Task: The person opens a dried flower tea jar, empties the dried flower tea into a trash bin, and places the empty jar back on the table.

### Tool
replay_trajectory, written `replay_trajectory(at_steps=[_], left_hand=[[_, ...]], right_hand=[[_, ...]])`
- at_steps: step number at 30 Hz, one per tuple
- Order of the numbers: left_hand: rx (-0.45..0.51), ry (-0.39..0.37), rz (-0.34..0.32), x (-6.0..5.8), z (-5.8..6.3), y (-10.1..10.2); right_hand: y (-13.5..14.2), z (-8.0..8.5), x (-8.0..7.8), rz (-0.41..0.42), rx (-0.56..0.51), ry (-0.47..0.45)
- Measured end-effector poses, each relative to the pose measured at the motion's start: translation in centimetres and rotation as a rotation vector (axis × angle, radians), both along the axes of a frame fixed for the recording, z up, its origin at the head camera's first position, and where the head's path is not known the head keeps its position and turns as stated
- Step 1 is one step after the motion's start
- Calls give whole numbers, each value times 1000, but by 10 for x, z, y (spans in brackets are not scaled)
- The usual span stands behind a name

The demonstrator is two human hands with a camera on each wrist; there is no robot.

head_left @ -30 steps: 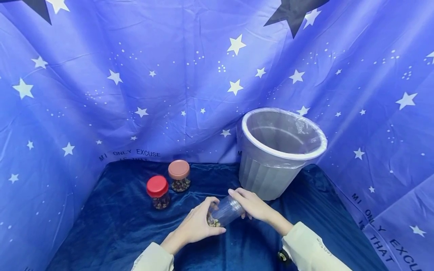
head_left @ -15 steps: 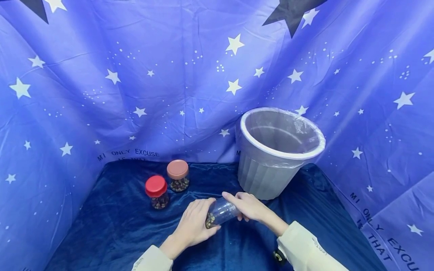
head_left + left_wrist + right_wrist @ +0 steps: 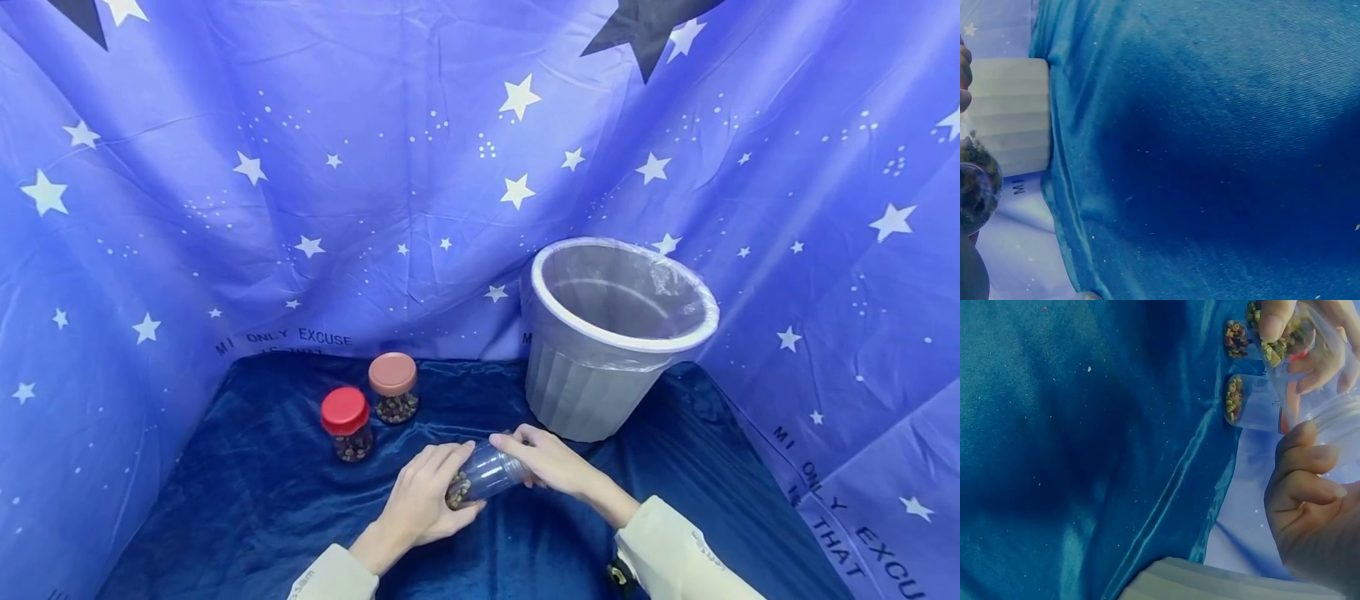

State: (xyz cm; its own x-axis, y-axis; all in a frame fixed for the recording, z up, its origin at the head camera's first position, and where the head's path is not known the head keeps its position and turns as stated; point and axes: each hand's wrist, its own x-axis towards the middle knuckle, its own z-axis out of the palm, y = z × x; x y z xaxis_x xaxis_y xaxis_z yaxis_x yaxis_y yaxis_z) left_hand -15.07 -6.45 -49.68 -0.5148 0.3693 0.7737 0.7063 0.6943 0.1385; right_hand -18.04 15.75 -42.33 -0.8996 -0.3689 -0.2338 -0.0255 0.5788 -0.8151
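Note:
Both hands hold one clear jar [image 3: 492, 468] tilted over the blue cloth, with small dried bits gathered at its lower left end. My left hand [image 3: 427, 500] grips that base end, thumb below and fingers over the top. My right hand [image 3: 551, 461] has its fingers curled round the ribbed neck [image 3: 1335, 419], seen in the right wrist view. Whether a lid sits on the jar cannot be told, as the right hand hides that end. In the left wrist view only the round base with its contents [image 3: 979, 194] shows at the edge.
A jar with a red lid [image 3: 345, 410] and one with a pinkish lid [image 3: 393, 376] stand upright at the left, both part filled. Behind the right hand stands a grey bin [image 3: 585, 392] with a clear liner. Starry blue fabric [image 3: 420, 167] encloses the blue cloth [image 3: 285, 508].
Both hands and the jar have shifted slightly left. My left hand's fingers have closed in around the jar's base, and the right hand stays at the neck.

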Motion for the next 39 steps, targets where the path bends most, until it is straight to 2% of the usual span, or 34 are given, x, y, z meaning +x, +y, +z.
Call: replay_trajectory(at_steps=[6, 14, 18, 24, 30, 33, 39], left_hand=[[7, 41, -22, -1, -1, -3], [22, 88, -21, -3, 2, -2], [36, 71, -26, -3, 4, -1], [68, -23, -29, -1, 6, 4], [110, -124, -48, 1, 9, 7], [112, -206, -54, 1, 12, 6], [128, -431, -94, 2, 22, 2]], right_hand=[[0, -2, 0, 42, -80, -23], [3, -8, -3, 30, -95, 17], [6, -11, -4, 35, -94, 28], [8, -5, -2, 36, -122, 28], [10, -3, -2, 71, -130, 94], [12, -6, -3, 84, -130, 107], [15, -6, -3, 104, -132, 106]])
